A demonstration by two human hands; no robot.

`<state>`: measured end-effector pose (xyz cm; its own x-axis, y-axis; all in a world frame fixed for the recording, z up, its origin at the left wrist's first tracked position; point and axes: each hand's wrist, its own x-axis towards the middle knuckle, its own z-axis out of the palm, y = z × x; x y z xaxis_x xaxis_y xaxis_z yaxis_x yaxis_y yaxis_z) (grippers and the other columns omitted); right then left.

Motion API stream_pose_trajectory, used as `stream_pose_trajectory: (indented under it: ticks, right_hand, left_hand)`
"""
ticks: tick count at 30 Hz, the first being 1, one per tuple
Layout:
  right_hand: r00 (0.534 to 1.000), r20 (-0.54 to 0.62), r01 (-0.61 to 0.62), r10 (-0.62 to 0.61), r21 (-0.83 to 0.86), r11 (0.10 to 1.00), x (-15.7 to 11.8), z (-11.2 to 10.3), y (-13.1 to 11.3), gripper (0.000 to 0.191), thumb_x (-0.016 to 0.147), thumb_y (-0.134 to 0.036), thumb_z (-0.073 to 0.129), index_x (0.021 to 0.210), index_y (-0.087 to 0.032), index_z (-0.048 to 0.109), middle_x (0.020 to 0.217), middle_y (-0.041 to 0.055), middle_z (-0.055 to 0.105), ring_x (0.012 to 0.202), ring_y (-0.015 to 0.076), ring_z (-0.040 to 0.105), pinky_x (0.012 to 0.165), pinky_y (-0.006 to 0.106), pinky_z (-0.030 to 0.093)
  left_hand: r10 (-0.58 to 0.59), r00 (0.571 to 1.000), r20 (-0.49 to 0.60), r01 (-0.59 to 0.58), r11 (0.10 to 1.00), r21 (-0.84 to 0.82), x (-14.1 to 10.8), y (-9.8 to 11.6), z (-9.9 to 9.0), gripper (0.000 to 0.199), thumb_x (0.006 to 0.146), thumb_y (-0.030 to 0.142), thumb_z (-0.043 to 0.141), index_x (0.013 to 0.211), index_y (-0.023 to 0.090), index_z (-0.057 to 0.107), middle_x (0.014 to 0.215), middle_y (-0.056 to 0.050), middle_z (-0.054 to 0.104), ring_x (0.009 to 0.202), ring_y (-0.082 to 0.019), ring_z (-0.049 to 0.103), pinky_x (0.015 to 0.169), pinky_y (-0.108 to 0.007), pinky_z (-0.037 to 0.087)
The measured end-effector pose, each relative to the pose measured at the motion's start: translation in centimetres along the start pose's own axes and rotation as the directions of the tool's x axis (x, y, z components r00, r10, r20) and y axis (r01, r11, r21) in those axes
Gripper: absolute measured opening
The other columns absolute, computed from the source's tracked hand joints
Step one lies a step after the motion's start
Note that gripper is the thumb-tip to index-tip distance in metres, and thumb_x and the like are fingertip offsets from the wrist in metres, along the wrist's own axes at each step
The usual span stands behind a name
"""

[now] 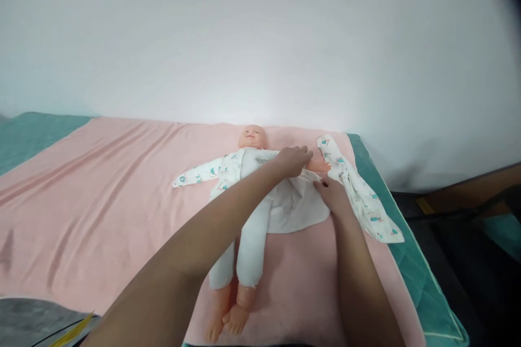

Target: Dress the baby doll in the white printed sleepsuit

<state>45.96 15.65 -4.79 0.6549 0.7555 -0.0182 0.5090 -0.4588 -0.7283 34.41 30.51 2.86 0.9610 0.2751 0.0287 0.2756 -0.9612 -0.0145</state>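
Observation:
A baby doll (252, 136) lies on its back on a pink blanket (134, 217), its bare feet toward me. One doll arm is in a sleeve of a white patterned garment (198, 172); the other doll arm, at the right, ends in a bare hand (318, 166). My left hand (296, 160) is at that arm near the wrist, its fingers bent; what they hold is hard to make out. Just below the doll's hand, my right hand (330, 191) pinches the white cloth (299, 209) spread beside the doll's body.
Another patterned piece of clothing (368, 203) lies at the right edge of the blanket. Beneath is a green mattress (423, 282). A white wall (244, 38) rises behind. Dark objects stand beyond the mattress at the right.

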Motion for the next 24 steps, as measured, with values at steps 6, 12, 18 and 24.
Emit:
stream_pose_trajectory:
  ticks: [6, 12, 18, 24]
  right_hand:
    - [0.953, -0.205, 0.062, 0.224, 0.854, 0.517, -0.2, -2.3, -2.3, 0.027, 0.069, -0.042, 0.067, 0.072, -0.018, 0.055, 0.063, -0.0042, 0.055, 0.057, 0.0116, 0.051, 0.055, 0.025, 0.041]
    - [0.986, -0.123, 0.077, 0.113, 0.935, 0.346, -2.3, -3.4, -7.8, 0.026, 0.07, -0.038, 0.072, 0.077, -0.017, 0.057, 0.068, -0.0037, 0.057, 0.059, 0.0098, 0.052, 0.055, 0.022, 0.043]
    - [0.998, 0.016, 0.019, -0.068, 0.873, 0.488, -4.6, 0.7, -13.6, 0.027, 0.077, -0.045, 0.065, 0.079, -0.021, 0.054, 0.06, -0.0056, 0.048, 0.053, 0.0093, 0.045, 0.047, 0.021, 0.036]
    - [0.999, -0.031, 0.037, -0.021, 0.86, 0.509, -3.7, -2.9, -13.5, 0.028, 0.075, -0.046, 0.066, 0.081, -0.021, 0.055, 0.059, -0.0053, 0.049, 0.053, 0.0106, 0.048, 0.049, 0.023, 0.04]
  left_hand:
    - [0.054, 0.995, 0.086, -0.056, 0.998, 0.023, -2.4, -2.0, -1.2, 0.02, 0.08, 0.025, 0.056, 0.099, 0.02, 0.06, 0.094, -0.008, 0.066, 0.08, -0.024, 0.062, 0.072, -0.035, 0.038]
    - [-0.027, 0.992, 0.122, 0.014, 0.994, 0.108, -2.2, -1.0, -0.6, 0.017, 0.079, 0.021, 0.06, 0.095, 0.016, 0.065, 0.088, -0.012, 0.068, 0.087, -0.026, 0.061, 0.082, -0.039, 0.034]
    - [-0.207, 0.978, -0.025, 0.208, 0.976, 0.057, -2.3, -0.4, -0.4, 0.03, 0.081, 0.023, 0.06, 0.109, 0.012, 0.063, 0.111, -0.016, 0.063, 0.103, -0.03, 0.055, 0.089, -0.043, 0.033]
    - [-0.238, 0.971, 0.032, 0.237, 0.971, 0.034, -2.2, 0.0, -0.6, 0.02, 0.078, 0.014, 0.062, 0.096, 0.012, 0.068, 0.103, -0.017, 0.066, 0.104, -0.031, 0.054, 0.095, -0.047, 0.028]
